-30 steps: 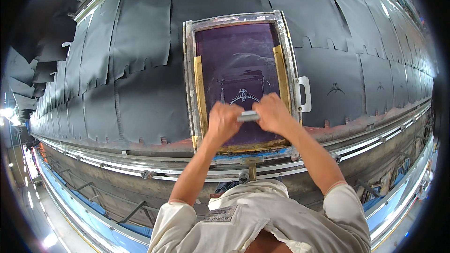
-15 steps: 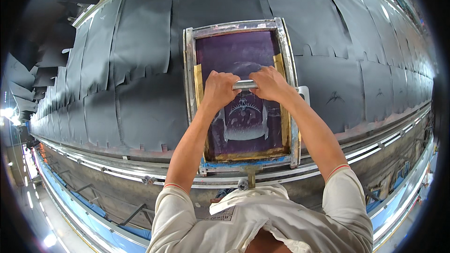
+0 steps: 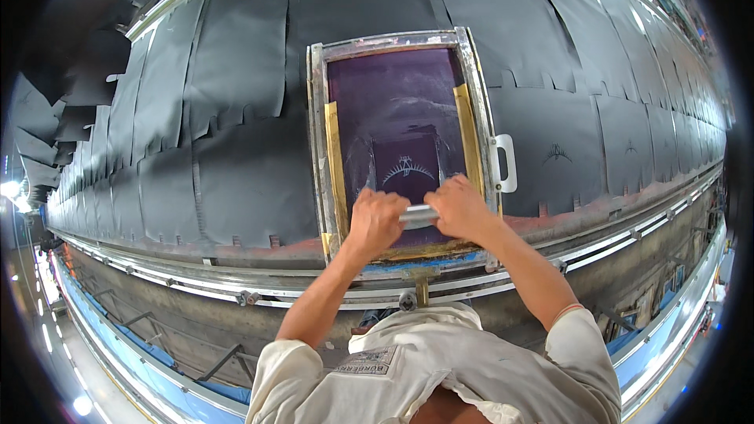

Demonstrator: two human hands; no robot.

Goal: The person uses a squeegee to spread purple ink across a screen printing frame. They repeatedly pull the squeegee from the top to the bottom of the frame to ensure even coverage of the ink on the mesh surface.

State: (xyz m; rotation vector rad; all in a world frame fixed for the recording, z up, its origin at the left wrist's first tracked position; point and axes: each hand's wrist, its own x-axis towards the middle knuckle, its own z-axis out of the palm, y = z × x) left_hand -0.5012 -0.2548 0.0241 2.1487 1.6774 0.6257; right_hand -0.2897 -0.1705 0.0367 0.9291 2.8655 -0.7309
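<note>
A metal-framed printing screen with dark purple mesh lies on black sheets in front of me. My left hand and my right hand are both closed round a squeegee with a silvery bar handle, low on the mesh near the frame's near end. The blade under the bar is mostly hidden. Just beyond the bar a pale arched, spiky design shows in the mesh. Yellowish tape runs along the inner sides of the frame. A white handle juts from its right side.
Rows of black sheets cover the long table on both sides. One sheet to the right bears a small arched print. Metal rails run along the table's near edge. Dark pieces hang at the far left.
Both hands have drawn the squeegee toward me, from mid-screen down to the near end. The pale smear of ink below the design is no longer visible, and the arched design is uncovered.
</note>
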